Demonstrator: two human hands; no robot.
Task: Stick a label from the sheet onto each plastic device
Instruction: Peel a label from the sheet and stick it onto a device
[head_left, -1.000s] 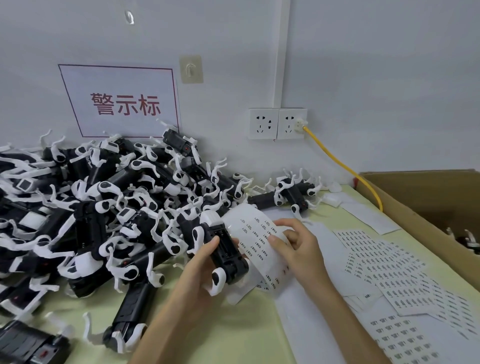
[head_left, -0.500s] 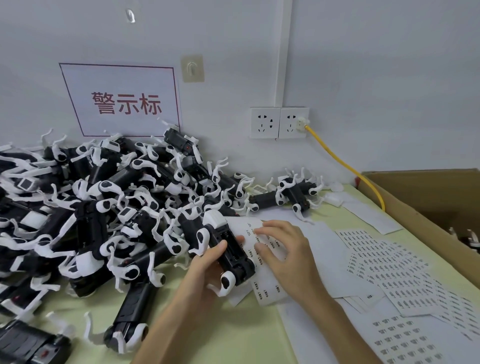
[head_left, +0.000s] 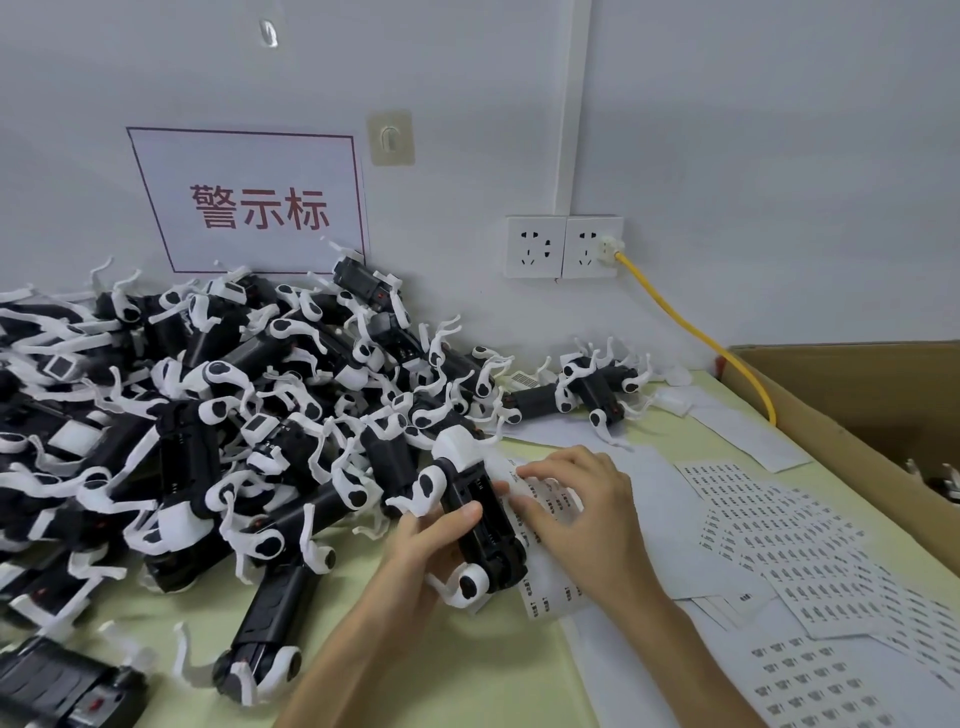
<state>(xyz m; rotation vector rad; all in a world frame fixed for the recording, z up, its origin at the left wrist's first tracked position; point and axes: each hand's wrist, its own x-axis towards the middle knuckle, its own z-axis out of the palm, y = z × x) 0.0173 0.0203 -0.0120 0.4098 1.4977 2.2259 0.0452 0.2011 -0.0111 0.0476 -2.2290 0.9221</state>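
Looks like a small assembly workshop; heap of identical plastic devices (head_left: 218, 441) on a bench (head_left: 493, 675); printed label sheets (head_left: 795, 561) spread about; cardboard box (head_left: 857, 415); red-lettered wall sign (head_left: 254, 202); 2 sockets (head_left: 563, 247).

One view only, so we have no second angle and no shared region to log. We look from head height, forward and down across the table (head_left: 493, 686) to the wall (head_left: 779, 130) behind it. Wide-angle. Nearest the lens, low centre: left hand (head_left: 415, 556) round a plastic device (head_left: 491, 545), right hand (head_left: 587, 519) beside it. Device pile (head_left: 208, 415) fills the left, cardboard box (head_left: 857, 389) the right edge.
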